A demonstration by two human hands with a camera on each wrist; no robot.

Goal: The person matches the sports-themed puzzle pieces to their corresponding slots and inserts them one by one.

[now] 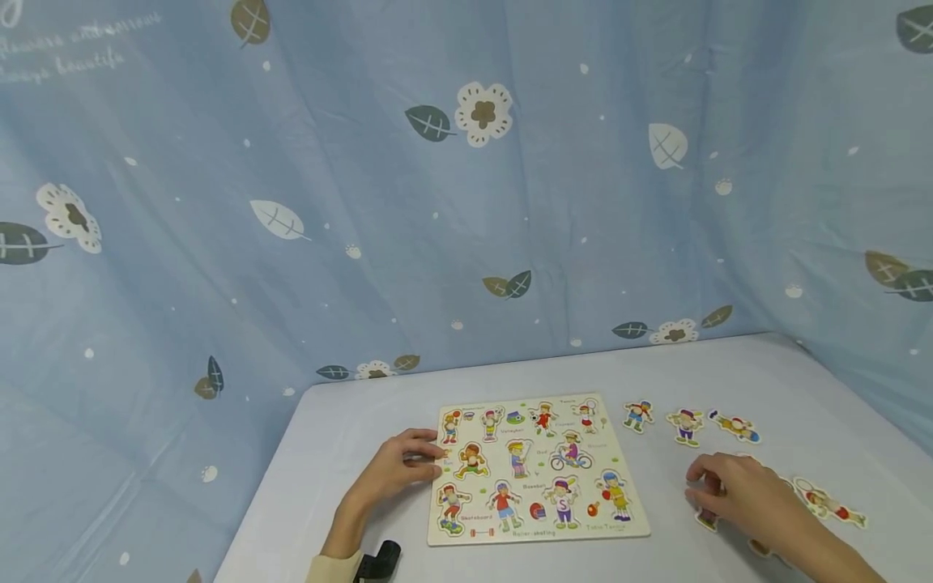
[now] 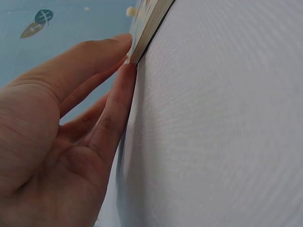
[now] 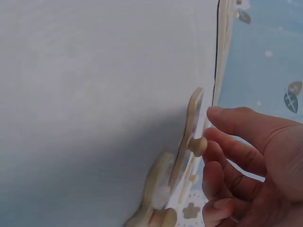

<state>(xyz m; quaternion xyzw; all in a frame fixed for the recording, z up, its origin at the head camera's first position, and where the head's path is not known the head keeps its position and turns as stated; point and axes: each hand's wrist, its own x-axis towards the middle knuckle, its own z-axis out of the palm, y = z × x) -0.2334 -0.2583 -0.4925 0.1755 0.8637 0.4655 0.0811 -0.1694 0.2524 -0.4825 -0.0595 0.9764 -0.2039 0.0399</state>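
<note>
A pale wooden puzzle board (image 1: 499, 457) with several sports figures lies flat on the table. My left hand (image 1: 397, 465) touches its left edge, thumb and fingers extended; the left wrist view shows the fingertips against the board's side. My right hand (image 1: 751, 490) hovers over loose puzzle pieces to the right of the board, fingers loosely bent. In the right wrist view, a piece's wooden knob (image 3: 198, 145) is close to the fingertips, and the thumb stands apart from it. The hand partly hides that piece (image 1: 705, 518) in the head view.
Further loose figures lie right of the board: a blue-capped one (image 1: 638, 415), a purple-clad one (image 1: 685, 427), a sideways one (image 1: 736, 425) and one with a racket (image 1: 828, 502). A blue patterned curtain (image 1: 379, 178) hangs behind the white table (image 1: 379, 405).
</note>
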